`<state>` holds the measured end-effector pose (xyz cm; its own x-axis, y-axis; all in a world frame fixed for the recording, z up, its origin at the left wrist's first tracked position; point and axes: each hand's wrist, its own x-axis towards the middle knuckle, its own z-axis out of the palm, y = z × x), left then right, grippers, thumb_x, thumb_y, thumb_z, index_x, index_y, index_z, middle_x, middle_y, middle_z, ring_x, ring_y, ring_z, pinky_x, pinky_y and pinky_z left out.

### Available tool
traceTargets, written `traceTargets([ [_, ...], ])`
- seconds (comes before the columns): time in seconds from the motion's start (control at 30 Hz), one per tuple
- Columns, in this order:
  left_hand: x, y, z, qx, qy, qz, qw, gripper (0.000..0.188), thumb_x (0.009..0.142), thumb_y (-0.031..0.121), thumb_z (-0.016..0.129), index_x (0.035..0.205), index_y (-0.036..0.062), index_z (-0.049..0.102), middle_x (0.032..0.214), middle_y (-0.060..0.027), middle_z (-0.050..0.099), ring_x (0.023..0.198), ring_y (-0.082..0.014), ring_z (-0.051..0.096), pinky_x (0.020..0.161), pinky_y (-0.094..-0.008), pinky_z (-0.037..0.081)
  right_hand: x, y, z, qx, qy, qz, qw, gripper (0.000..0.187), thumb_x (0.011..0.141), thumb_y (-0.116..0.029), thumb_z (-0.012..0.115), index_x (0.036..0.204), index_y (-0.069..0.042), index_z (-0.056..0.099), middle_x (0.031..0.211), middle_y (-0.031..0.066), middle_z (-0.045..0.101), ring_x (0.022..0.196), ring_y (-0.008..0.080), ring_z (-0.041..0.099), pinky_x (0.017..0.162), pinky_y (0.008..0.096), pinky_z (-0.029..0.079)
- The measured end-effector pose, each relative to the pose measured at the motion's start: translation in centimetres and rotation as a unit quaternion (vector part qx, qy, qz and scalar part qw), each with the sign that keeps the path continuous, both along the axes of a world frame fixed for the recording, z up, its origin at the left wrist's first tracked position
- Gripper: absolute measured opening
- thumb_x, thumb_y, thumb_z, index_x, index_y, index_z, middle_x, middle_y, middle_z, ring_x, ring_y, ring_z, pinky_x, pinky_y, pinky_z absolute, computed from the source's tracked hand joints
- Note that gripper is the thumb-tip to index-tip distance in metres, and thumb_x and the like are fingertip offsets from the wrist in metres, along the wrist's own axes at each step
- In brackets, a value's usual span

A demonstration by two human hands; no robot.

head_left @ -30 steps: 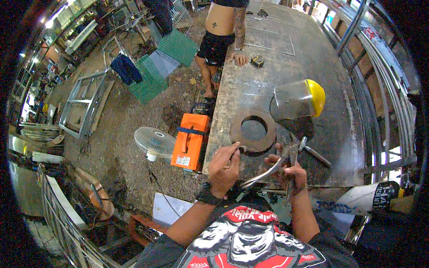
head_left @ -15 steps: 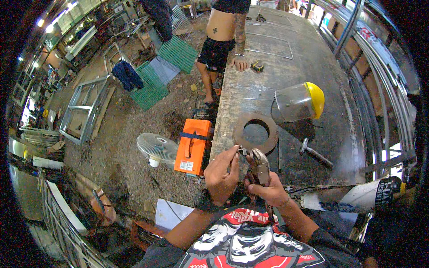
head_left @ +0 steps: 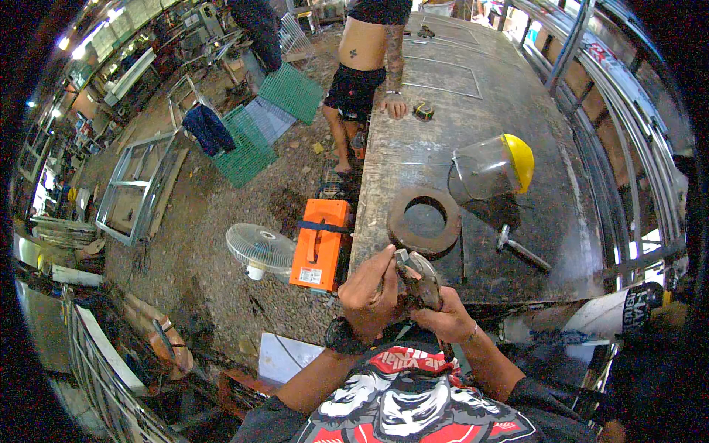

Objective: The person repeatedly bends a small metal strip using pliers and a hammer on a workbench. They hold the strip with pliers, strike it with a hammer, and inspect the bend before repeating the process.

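Close in front of my chest, my left hand (head_left: 365,294) pinches a small grey metal piece (head_left: 402,255) between thumb and fingertips. My right hand (head_left: 449,316) is wrapped round the handles of worn metal pliers (head_left: 424,285), whose head points up and toward the left. The jaws are right beside the metal piece; whether they grip it I cannot tell. Just beyond both hands lies a thick brown ring (head_left: 401,221) on the worktable (head_left: 413,162).
A face shield with a yellow top (head_left: 520,162), a hammer (head_left: 526,255) and a tape measure (head_left: 423,111) lie on the table. Left of it stand an orange case (head_left: 320,244) and a fan (head_left: 258,247). Another person (head_left: 362,44) stands at the table's far left edge, one hand on it.
The pliers' head has tilted left, closer to the metal piece and my left fingertips. My left hand has shifted slightly right; its grip looks the same.
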<state>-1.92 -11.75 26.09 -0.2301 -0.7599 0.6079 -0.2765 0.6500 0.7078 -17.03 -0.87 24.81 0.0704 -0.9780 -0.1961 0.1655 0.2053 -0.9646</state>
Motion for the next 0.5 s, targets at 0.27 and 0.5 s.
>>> traceTargets([
  [0.27, 0.4, 0.9, -1.0, 0.041, 0.006, -0.019, 0.999, 0.029, 0.091, -0.003, 0.07, 0.119, -0.0016, 0.074, 0.109, -0.0211, 0.076, 0.095, -0.0312, 0.077, 0.079, -0.0374, 0.061, 1.8, -0.1, -0.8, -0.001, -0.032, -0.02, 0.999, 0.025, 0.091, 0.0, 0.067, 0.115, -0.003, 0.063, 0.087, -0.0015, 0.066, 0.074, 0.0078, 0.059, 0.066, 0.0275, 0.051],
  [0.5, 0.7, 1.1, -1.2, 0.054, 0.015, -0.011, 0.998, 0.028, 0.091, -0.002, 0.069, 0.119, -0.0015, 0.073, 0.111, -0.021, 0.076, 0.098, -0.0315, 0.077, 0.082, -0.0378, 0.06, 2.2, -0.1, -1.0, -0.037, 0.002, -0.038, 0.999, 0.028, 0.09, 0.003, 0.065, 0.116, -0.003, 0.062, 0.09, -0.0018, 0.066, 0.077, 0.0072, 0.059, 0.067, 0.0276, 0.051],
])
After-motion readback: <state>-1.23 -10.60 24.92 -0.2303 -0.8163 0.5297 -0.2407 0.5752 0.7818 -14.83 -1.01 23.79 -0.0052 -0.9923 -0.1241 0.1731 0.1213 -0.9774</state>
